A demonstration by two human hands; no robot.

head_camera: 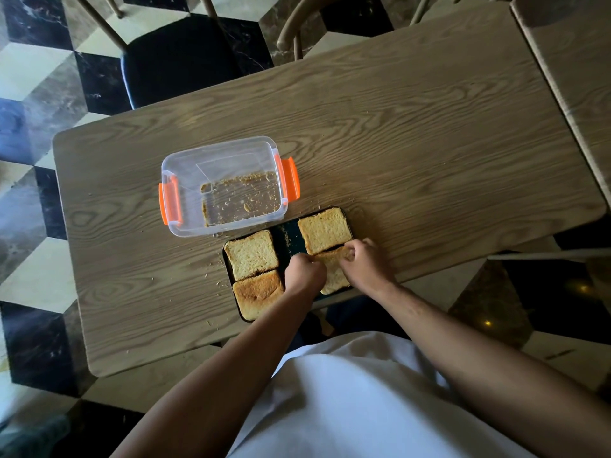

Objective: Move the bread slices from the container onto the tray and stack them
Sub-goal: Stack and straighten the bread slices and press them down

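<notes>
A dark tray (287, 235) lies at the table's near edge with bread slices on it. One pale slice (252, 254) sits at far left, a browner slice (258, 292) at near left, another pale slice (324, 230) at far right. At near right, a slice (334, 271) is gripped by both hands: my left hand (305, 274) holds its left edge and my right hand (365, 261) its far right corner. The clear container (185, 180) with orange clips stands just beyond the tray and holds only crumbs.
Crumbs are scattered on the wooden table (429, 143) around the tray. A dark-seated chair (178, 57) stands at the far side, another chair's back (297, 31) beside it. A second table (568, 61) adjoins on the right.
</notes>
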